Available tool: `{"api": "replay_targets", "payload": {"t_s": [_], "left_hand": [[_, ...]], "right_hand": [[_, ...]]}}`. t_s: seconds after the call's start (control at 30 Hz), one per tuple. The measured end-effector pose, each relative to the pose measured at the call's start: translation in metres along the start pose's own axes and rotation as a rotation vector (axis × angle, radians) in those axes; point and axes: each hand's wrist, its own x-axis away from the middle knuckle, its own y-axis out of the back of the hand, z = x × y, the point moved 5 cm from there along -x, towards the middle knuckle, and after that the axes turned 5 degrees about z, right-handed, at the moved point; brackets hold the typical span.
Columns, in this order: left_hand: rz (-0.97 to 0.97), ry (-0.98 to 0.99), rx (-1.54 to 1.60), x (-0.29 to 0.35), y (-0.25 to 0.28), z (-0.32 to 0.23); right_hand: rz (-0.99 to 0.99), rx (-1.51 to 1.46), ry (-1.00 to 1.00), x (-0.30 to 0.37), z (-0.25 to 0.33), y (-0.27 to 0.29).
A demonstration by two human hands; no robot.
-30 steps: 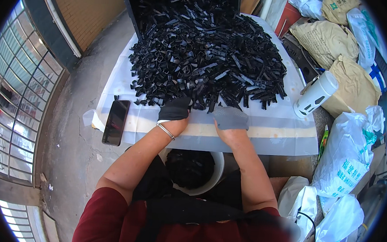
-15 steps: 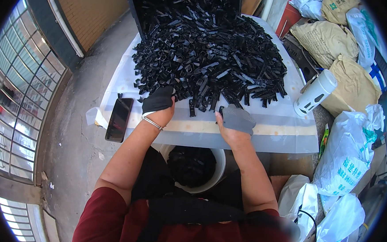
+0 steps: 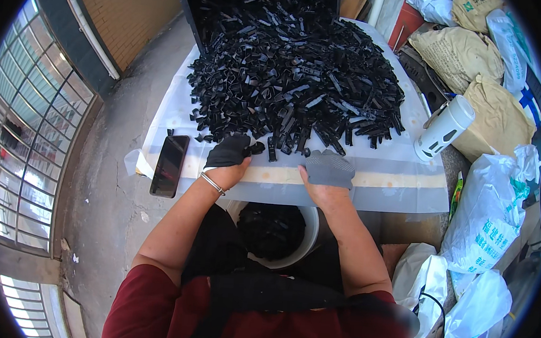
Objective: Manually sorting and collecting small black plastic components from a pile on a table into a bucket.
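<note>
A wide heap of small black plastic parts [image 3: 301, 78] covers much of the white-sheeted table [image 3: 406, 180]. At the heap's near left edge, my left hand [image 3: 229, 160], in a black fingerless glove, is closed with a black plastic part [image 3: 257, 148] at its fingertips. To its right, my right hand [image 3: 327, 175] in a grey glove rests over the sheet with fingers curled in. A small dark bit shows by its fingertips, too small to name. Below the table edge, a white bucket [image 3: 311, 236] between my legs contains more black parts.
A dark phone [image 3: 170, 166] lies left of my left hand. On the right stands a white tumbler [image 3: 444, 129], tilted in view. Stuffed sacks [image 3: 488, 210] crowd the right side. A black upright panel [image 3: 190, 15] edges the heap at the back left.
My left hand has drawn slightly back from the heap and turned, and a black part now shows at its fingertips. My right hand has hardly moved.
</note>
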Motion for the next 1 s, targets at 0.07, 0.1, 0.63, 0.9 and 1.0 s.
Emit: {"api": "replay_targets", "payload": {"t_s": [0.07, 0.1, 0.63, 0.9, 1.0], "left_hand": [[-0.004, 0.029, 0.038, 0.004, 0.001, 0.007], [-0.005, 0.030, 0.038, 0.005, 0.001, 0.009], [-0.252, -0.020, 0.135, 0.011, 0.006, 0.025], [0.255, 0.030, 0.632, 0.041, 0.015, -0.027], [0.408, 0.097, 0.895, 0.051, 0.017, -0.038]], "right_hand": [[0.023, 0.030, -0.001, -0.003, -0.005, -0.013], [0.023, 0.029, 0.000, -0.003, -0.007, -0.015], [-0.142, -0.349, 0.252, 0.012, 0.023, -0.014], [0.124, -0.618, 0.454, 0.026, 0.053, 0.007], [0.189, -0.605, 0.576, 0.032, 0.054, -0.004]]}}
